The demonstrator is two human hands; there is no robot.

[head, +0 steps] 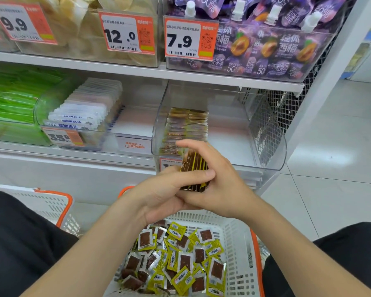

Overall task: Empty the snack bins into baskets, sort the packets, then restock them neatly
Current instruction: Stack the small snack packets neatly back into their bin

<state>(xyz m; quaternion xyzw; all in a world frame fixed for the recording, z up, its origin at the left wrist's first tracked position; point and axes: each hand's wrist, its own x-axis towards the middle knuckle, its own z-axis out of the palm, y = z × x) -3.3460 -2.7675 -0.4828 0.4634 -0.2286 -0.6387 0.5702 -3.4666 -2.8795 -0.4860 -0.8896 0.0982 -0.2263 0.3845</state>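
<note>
Shop shelving with price tags: at 12 o'clock the clear bin [266,151] holds an upright row of packets [186,127], and at 6 o'clock the white basket [236,228] holds the loose packets [176,260]. At centre, my left hand [167,189] and right hand [221,181] both clasp a small stack [194,168] just before the bin's front. To do this step well, I judge I should square the edges, face every packet one way, and seat the stack upright against the row.

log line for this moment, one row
phase: restocking | left hand: grips packet stack | right hand: grips same stack | clear bin: partly filled | basket: holds loose packets
</note>
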